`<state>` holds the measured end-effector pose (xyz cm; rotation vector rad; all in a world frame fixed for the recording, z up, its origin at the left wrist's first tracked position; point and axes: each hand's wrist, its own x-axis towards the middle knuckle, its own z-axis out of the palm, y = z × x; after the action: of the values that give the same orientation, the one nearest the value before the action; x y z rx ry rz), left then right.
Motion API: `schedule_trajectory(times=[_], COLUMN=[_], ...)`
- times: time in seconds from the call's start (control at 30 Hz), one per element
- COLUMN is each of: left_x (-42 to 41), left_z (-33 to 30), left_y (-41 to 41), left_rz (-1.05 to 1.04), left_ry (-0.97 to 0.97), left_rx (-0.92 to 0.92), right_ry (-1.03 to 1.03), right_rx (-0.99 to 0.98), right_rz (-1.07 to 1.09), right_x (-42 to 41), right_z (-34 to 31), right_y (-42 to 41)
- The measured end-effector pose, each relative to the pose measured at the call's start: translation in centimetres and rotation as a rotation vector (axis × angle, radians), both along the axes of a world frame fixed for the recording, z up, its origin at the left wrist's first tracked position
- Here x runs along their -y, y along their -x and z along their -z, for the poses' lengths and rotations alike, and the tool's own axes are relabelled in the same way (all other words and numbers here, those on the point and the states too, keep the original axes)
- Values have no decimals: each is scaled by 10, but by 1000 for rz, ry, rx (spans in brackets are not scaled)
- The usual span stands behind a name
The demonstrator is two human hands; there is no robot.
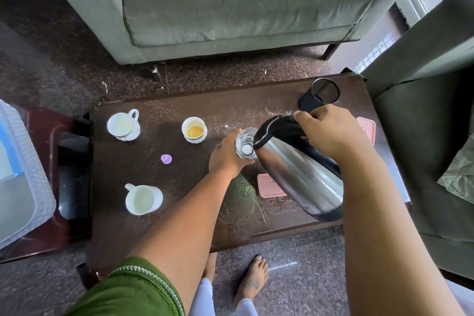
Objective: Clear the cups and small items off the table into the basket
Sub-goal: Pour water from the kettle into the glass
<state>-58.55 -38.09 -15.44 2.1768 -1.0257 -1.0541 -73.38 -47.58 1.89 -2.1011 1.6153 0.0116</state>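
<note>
A dark brown table (179, 226) is seen, scuffed and speckled. Taking the cup holding orange liquid (194, 132) as landmark: a white cup (123, 125) is set to its left, another white mug (143, 199) nearer and left, a small purple cap (166, 159) just nearer, a pink lid (268, 185) nearer right, and a black mesh holder (319, 96) far right.

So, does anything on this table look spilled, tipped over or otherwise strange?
Yes. The black mesh cup at the far right corner lies on its side. The kettle, held by the right hand, is tilted with its spout at the glass gripped by the left hand. Pale specks scatter across the table.
</note>
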Motion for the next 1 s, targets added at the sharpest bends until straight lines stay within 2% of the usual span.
schedule_trajectory(times=[1.0], left_x=[-4], left_z=[13], left_y=[-4], left_rz=[-25], left_ry=[-66], left_rx=[-10], right_ry=[32], right_rx=[-17], right_rz=[-6], right_x=[-2], right_z=[0], right_y=[-1])
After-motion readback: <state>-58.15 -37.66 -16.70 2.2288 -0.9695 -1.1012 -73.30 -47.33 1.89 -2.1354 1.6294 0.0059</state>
